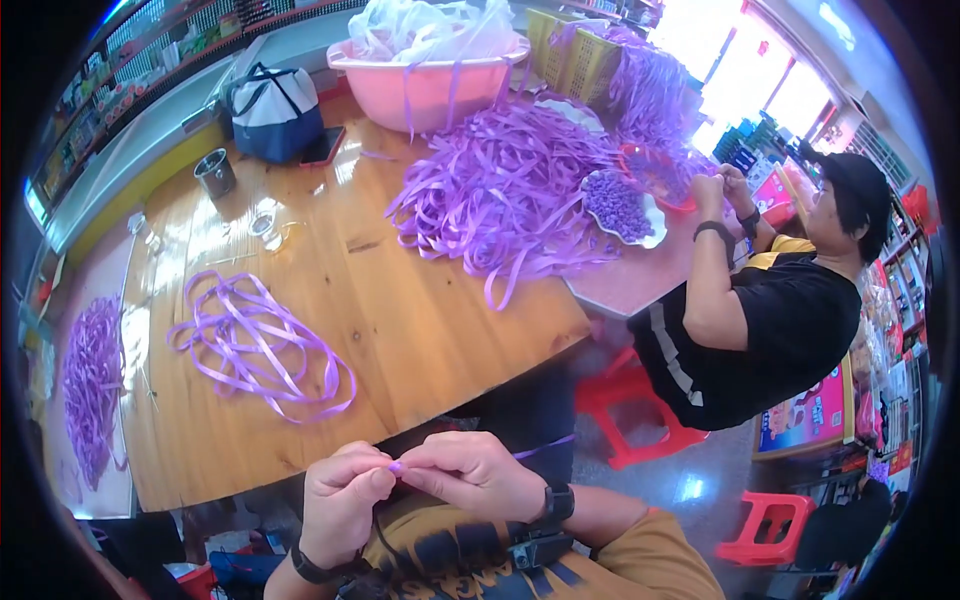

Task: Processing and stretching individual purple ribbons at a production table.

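Both hands pinch narrow, smooth purple ribbon.

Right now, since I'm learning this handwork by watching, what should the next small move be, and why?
Perhaps ease the left hand back slightly, letting the right hand alone hold the purple piece: both hands pinch it closely, so only a little of it shows to check by eye.

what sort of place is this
Probably a small shop doubling as a workspace, though I can't be certain: packed shelves stand along one side, a big heap of purple ribbons lies on the wooden table, and a bowl of small purple pieces sits beside it.
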`<state>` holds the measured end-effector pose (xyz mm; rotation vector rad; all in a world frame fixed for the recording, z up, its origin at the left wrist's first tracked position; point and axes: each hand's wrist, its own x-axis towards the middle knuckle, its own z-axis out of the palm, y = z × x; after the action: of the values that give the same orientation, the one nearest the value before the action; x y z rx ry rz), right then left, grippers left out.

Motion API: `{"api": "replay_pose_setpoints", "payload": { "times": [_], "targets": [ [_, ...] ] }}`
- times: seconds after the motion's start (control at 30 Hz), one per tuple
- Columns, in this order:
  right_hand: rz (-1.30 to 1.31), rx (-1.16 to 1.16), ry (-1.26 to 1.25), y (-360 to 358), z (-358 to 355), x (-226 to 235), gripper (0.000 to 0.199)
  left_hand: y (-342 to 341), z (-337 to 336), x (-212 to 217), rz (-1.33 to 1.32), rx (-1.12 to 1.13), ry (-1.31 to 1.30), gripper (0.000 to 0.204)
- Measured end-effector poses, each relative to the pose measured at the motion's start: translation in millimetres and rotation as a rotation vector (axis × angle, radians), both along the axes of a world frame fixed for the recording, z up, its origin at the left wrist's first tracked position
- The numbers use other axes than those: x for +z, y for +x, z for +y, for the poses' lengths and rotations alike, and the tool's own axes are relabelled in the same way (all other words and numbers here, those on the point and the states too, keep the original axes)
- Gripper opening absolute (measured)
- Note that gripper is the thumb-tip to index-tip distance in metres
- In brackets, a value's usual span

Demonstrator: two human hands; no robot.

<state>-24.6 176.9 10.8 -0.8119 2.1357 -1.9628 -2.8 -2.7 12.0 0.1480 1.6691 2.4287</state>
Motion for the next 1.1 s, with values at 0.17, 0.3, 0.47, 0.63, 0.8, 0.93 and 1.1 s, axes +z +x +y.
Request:
{"api": "replay_pose_setpoints", "payload": {
  "times": [0.17,0.3,0.47,0.63,0.8,0.93,1.1],
  "targets": [
    [0.169,-0.037,0.121,1,-1,-4,0.01,-1,5,0,0.337,0.196,-0.652,0.008],
    [0.221,-0.08,0.222,4,4,-4,0.009,-5,2,5,0.578,0.12,-0.972,0.005],
    [0.153,-0.071,-0.034,4,3,-6,0.014,-3,-7,0,0.124,-0.217,-0.603,0.009],
    [0.152,-0.071,-0.078,7,6,-12,0.015,2,-4,2,-0.033,-0.213,-0.385,0.008],
    [0.151,-0.081,-0.072,9,8,-9,0.012,6,5,8,-0.044,-0.192,-0.336,0.006],
    [0.141,-0.076,-0.06,12,8,-7,0.008,6,2,6,-0.123,-0.243,-0.352,0.008],
    [0.141,-0.028,-0.083,13,12,-3,0.008,6,0,8,-0.169,-0.276,-0.334,0.007]
  ]
}}
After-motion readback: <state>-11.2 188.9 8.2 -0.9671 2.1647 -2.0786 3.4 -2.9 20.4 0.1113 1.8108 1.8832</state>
